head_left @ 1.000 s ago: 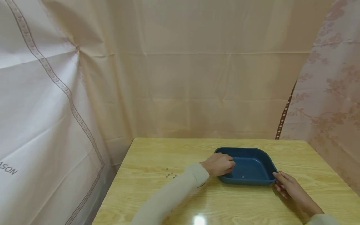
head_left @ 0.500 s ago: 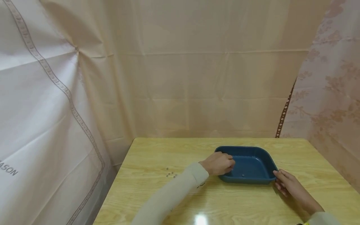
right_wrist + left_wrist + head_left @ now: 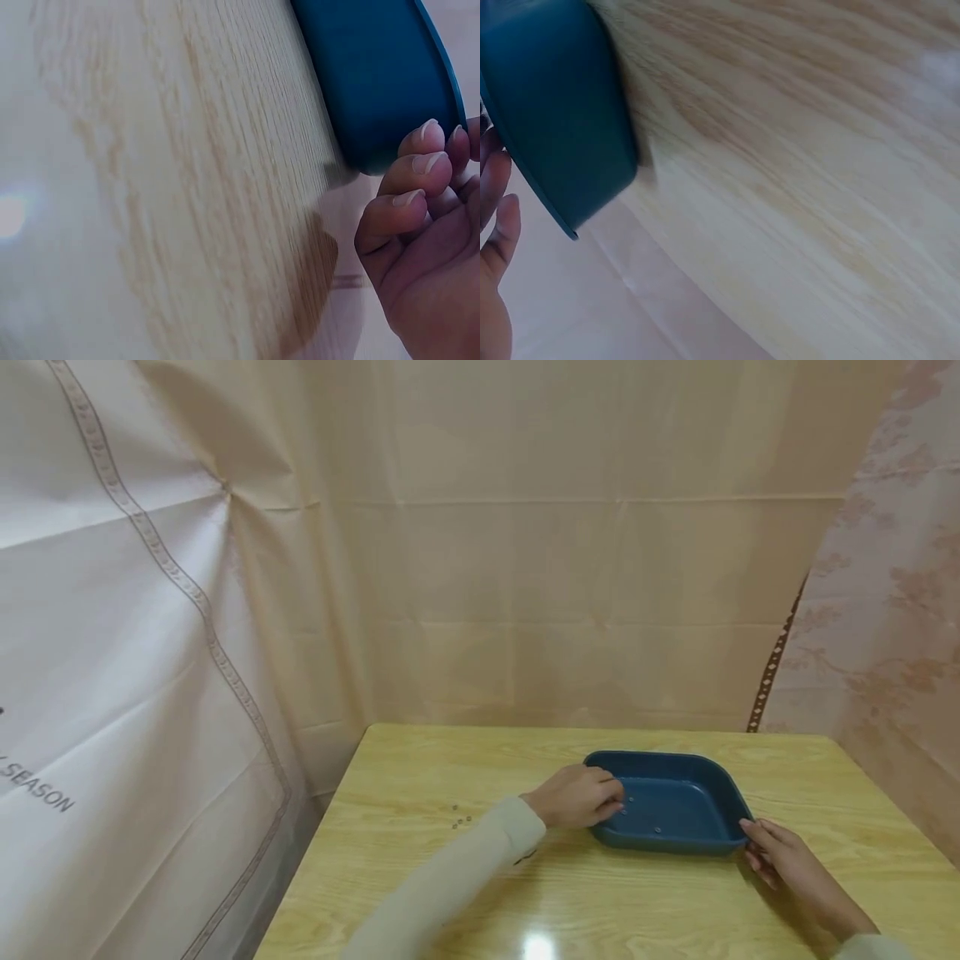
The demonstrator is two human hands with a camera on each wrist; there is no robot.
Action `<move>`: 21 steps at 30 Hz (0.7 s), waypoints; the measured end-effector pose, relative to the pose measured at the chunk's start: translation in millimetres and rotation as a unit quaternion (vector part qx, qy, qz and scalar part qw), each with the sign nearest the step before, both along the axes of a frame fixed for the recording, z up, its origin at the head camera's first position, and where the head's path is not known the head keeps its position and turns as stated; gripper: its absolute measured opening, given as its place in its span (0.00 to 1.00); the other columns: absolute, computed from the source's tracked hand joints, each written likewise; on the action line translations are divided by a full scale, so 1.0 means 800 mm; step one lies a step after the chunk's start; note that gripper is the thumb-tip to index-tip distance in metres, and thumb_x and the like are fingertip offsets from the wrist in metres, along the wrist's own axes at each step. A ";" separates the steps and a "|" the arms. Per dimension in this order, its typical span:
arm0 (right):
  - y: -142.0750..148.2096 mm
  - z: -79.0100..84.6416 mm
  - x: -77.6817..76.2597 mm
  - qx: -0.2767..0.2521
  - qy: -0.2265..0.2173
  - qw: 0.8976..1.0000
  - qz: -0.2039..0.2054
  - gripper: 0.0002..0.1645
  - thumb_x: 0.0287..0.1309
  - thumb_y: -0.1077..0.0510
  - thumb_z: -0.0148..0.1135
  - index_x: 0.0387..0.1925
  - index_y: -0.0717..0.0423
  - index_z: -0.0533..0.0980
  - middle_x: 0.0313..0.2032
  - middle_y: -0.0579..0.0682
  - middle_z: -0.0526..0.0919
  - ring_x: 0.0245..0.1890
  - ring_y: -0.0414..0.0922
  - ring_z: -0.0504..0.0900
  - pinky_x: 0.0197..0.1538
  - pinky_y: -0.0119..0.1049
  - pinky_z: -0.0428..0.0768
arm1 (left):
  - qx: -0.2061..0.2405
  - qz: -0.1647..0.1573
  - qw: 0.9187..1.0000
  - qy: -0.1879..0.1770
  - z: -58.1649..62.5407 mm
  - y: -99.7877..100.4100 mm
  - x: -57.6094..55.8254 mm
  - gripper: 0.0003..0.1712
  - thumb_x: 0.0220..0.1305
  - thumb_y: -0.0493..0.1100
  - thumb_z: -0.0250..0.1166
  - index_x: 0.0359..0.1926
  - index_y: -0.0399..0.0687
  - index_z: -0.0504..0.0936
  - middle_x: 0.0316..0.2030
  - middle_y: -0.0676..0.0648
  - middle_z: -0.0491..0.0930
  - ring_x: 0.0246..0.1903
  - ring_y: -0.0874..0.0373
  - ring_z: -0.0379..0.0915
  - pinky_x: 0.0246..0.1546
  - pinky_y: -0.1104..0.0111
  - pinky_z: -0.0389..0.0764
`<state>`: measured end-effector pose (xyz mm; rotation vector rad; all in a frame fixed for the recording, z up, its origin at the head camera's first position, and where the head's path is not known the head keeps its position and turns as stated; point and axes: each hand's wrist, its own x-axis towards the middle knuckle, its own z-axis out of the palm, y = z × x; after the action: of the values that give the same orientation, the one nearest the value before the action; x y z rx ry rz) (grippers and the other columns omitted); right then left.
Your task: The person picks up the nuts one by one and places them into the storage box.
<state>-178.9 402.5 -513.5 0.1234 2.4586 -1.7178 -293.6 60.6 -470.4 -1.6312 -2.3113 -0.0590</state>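
A dark blue rectangular plastic tub [image 3: 667,845] stands on the wooden table. My left hand [image 3: 577,797] reaches over its left rim, fingertips bent downward inside. Near those fingertips lie two tiny nut-like rings [image 3: 631,798]; another small ring [image 3: 657,829] sits closer to the tub's front wall. In the left wrist view the fingers [image 3: 493,180] are loosely bent beside the tub's rim, with nothing visible between them. At the right front corner, my right hand [image 3: 783,864] pinches the rim between thumb and fingers. The right wrist view shows its other fingers [image 3: 412,176] curled below the rim.
Several more tiny rings [image 3: 460,821] lie on the tabletop [image 3: 405,768], left of the tub and beyond the left sleeve [image 3: 465,868]. A small dark mark [image 3: 525,857] shows beside that sleeve. Hanging beige cloth [image 3: 495,568] surrounds the table's back and sides.
Two more tiny rings now show inside the tub by my left fingers, which have loosened and drawn slightly left. The right hand keeps its grip on the rim. The head view has shifted slightly.
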 end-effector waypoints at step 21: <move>0.004 -0.007 -0.001 0.006 -0.004 1.000 0.007 0.32 0.82 0.40 0.39 0.33 0.65 0.66 0.24 0.47 0.72 0.17 0.41 0.67 0.21 0.39 0.73 | 0.008 0.024 1.000 0.017 -0.026 -0.100 -0.004 0.06 0.77 0.48 0.61 0.42 0.56 0.83 0.37 0.59 0.83 0.28 0.72 0.73 0.31 0.82 0.71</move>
<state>-179.4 406.1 -519.0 0.1153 2.4584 -1.6941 -296.7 -19.5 -491.1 -1.5555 -2.3177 -0.0368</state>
